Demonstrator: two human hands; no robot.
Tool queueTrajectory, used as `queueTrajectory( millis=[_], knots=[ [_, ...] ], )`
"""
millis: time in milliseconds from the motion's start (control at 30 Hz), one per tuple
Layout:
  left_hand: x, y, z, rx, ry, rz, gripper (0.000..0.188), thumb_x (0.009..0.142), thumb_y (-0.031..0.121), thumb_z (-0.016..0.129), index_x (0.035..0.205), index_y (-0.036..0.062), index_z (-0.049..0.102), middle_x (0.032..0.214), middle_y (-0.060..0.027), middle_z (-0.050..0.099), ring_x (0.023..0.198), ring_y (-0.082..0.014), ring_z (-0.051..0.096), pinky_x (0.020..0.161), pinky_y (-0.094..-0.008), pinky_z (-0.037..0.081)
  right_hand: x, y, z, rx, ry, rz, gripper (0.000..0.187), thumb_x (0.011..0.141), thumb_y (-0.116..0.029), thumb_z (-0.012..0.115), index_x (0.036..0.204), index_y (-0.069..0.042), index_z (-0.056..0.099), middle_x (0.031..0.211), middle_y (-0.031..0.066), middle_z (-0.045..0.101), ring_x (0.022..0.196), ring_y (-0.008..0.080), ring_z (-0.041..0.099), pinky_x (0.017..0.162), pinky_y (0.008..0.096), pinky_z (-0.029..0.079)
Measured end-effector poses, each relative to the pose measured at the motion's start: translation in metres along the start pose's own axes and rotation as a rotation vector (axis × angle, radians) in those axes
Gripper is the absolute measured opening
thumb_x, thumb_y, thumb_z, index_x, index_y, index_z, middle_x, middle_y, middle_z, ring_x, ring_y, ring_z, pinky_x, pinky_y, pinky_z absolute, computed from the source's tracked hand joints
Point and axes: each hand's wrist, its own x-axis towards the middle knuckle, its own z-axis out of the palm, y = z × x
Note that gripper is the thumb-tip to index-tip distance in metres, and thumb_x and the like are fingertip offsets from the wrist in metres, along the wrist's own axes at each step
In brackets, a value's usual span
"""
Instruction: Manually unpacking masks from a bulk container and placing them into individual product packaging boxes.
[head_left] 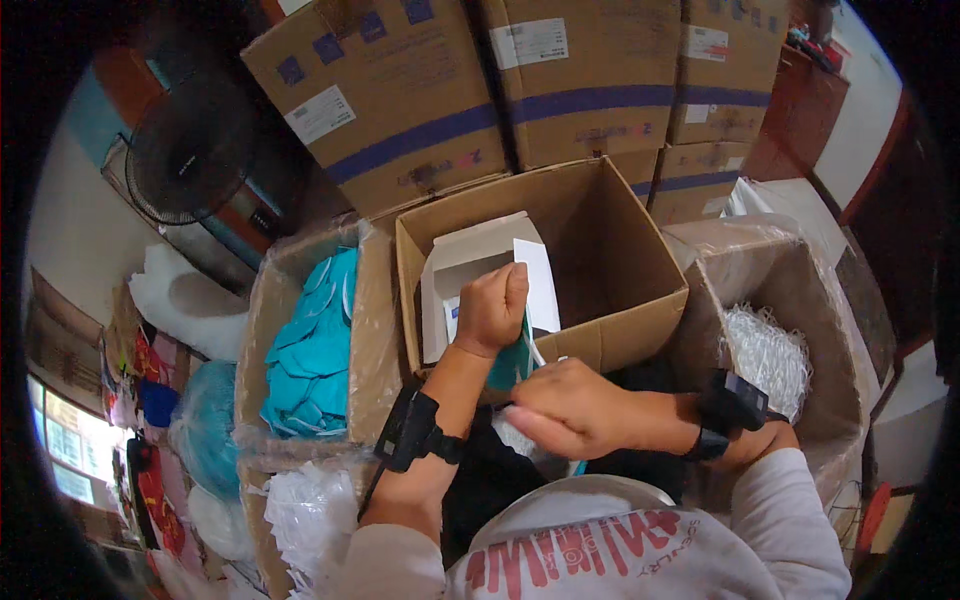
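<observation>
My left hand (492, 312) is closed in a fist in front of the open carton. A teal face mask (511, 364) hangs just below it, gripped at its upper part. From the mask a white elastic strap (535, 347) runs toward my right hand (568, 408), whose fingers are curled shut around it; the fingertips are partly hidden. Behind my left hand a small white box (540, 285) with raised flaps sits inside the brown carton (610, 345).
At the left a plastic-lined carton holds many teal masks (312, 350); white packets (312, 520) lie in another below it. A right-hand carton contains a bundle of white elastic cords (768, 362). Large sealed cartons (590, 90) stand behind. A black fan (190, 150) is at far left.
</observation>
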Motion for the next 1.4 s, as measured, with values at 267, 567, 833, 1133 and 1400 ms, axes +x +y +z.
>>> queueTrajectory(
  millis=[267, 567, 833, 1133, 1400],
  knots=[
    [-0.042, 0.039, -0.012, -0.511, -0.226, -0.273, 0.040, 0.088, 0.038, 0.044, 0.077, 0.0005, 0.051, 0.067, -0.0093, 0.053, 0.065, -0.0168, 0.049, 0.065, -0.0313, 0.041, 0.012, 0.014, -0.028, 1.253, 0.789, 0.606, 0.035, 0.089, -0.032, 0.043, 0.059, -0.014, 0.040, 0.049, -0.0033, 0.028, 0.044, 0.0079, 0.025, 0.041, 0.0224, 0.021],
    [-0.066, 0.064, -0.015, -0.554, -0.404, -0.492, 0.040, 0.076, 0.034, 0.066, 0.089, -0.0020, 0.058, 0.074, -0.0051, 0.059, 0.070, -0.0114, 0.052, 0.067, -0.0271, 0.043, 0.008, 0.034, -0.006, 1.446, 0.800, 0.605, 0.039, 0.089, -0.032, 0.043, 0.056, -0.016, 0.031, 0.048, -0.0049, 0.024, 0.042, 0.0067, 0.020, 0.039, 0.0210, 0.018],
    [-0.113, 0.063, 0.008, -0.866, -0.507, -0.898, 0.026, 0.082, 0.027, 0.058, 0.079, 0.0010, 0.060, 0.069, -0.0008, 0.058, 0.063, -0.0056, 0.050, 0.056, -0.0241, 0.041, 0.015, 0.053, -0.003, 1.485, 0.994, 0.867, 0.033, 0.086, -0.026, 0.047, 0.060, -0.018, 0.030, 0.048, -0.0054, 0.024, 0.041, 0.0066, 0.021, 0.036, 0.0215, 0.015],
    [-0.111, 0.050, 0.010, -0.846, -0.238, -1.017, 0.023, 0.083, 0.025, 0.053, 0.072, 0.0053, 0.057, 0.064, 0.0028, 0.053, 0.057, -0.0052, 0.047, 0.052, -0.0230, 0.038, 0.050, 0.105, 0.002, 1.281, 1.094, 0.946, 0.022, 0.084, -0.020, 0.043, 0.065, -0.016, 0.033, 0.050, -0.0048, 0.028, 0.042, 0.0069, 0.024, 0.037, 0.0219, 0.019],
    [-0.152, -0.006, 0.035, -0.263, -0.393, -0.605, 0.020, 0.084, 0.024, 0.051, 0.077, 0.0060, 0.058, 0.070, -0.0034, 0.057, 0.067, -0.0132, 0.052, 0.065, -0.0275, 0.043, 0.058, 0.211, -0.095, 0.883, 1.506, 0.522, 0.027, 0.087, -0.027, 0.039, 0.064, -0.012, 0.040, 0.053, -0.0008, 0.034, 0.045, 0.0123, 0.034, 0.041, 0.0277, 0.032]
  ],
)
